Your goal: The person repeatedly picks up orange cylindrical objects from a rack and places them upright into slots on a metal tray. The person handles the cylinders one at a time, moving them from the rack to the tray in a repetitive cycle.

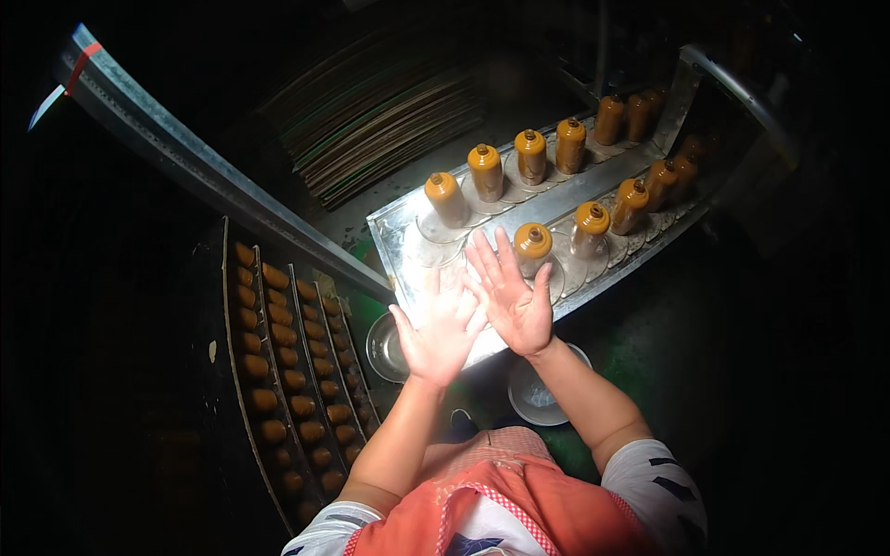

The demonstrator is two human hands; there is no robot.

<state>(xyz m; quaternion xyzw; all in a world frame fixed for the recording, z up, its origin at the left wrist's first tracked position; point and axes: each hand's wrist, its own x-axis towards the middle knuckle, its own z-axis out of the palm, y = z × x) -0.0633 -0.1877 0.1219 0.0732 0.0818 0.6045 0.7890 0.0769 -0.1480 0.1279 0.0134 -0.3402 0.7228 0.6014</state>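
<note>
My left hand (439,335) and my right hand (513,295) are both raised, palms up with thumbs outward, over the near end of a metal conveyor (556,206). Neither holds anything. Their fingers are spread, and the two hands overlap or meet at the little-finger sides. Strong light washes out the left hand's fingers. Just beyond my right fingertips stands an orange-brown bottle-shaped piece (533,243) with a small neck, partly hidden by the hand. Several like it stand upright in two rows on round plates, including a piece (445,197) at the far row's left end.
A rack (243,371) at the left holds several rows of similar orange-brown pieces. Metal basins, one (385,347) left and one (542,394) right, sit below the conveyor's end. A long metal beam (213,167) slants across the upper left. Stacked boards (380,111) lie behind.
</note>
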